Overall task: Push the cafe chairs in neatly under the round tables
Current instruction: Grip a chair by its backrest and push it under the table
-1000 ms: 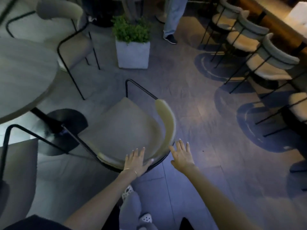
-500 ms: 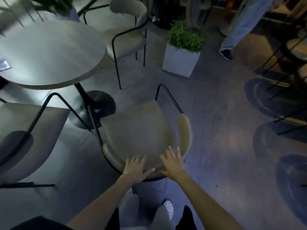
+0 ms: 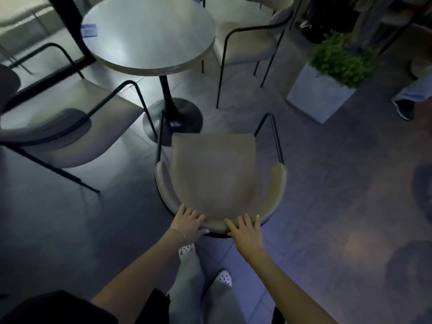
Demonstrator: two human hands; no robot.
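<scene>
- The round table [image 3: 149, 31] stands at the top of the view on a black pedestal base [image 3: 174, 115].
- The beige chair [image 3: 215, 171] sits just in front of that base, its seat facing the table and not yet under the top.
- Its curved backrest [image 3: 217, 226] lies nearest the person.
- The left hand [image 3: 188, 224] rests flat on the backrest's left part, fingers spread, thumb along the rear edge.
- The right hand [image 3: 246, 230] lies flat just beside it, unclenched.

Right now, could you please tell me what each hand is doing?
Left hand: open, fingers spread on the chair backrest.
Right hand: open, flat on the same backrest.
</scene>
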